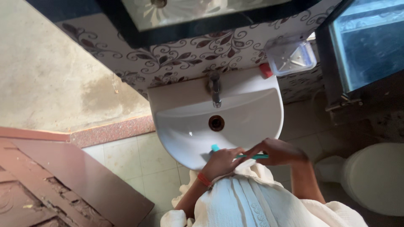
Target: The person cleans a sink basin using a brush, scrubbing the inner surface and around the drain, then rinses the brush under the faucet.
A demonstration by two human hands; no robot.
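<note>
Both hands pinch a slim teal plastic toothbrush (240, 154) over the white ceramic basin's (185, 134) front edge: left hand (223, 162) near the head, right hand (280, 152) on the handle. It looks light, stiff, probably slippery when wet.

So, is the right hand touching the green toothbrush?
Touching. The head view shows the right hand pinching the handle end of the green toothbrush, with its fingers closed on it above the basin.

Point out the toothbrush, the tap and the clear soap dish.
toothbrush (252, 156): head view, on the teal handle between the two hands.
tap (216, 90): head view, on the metal spout above the basin.
clear soap dish (291, 56): head view, on its transparent tray, on the wall.
</note>
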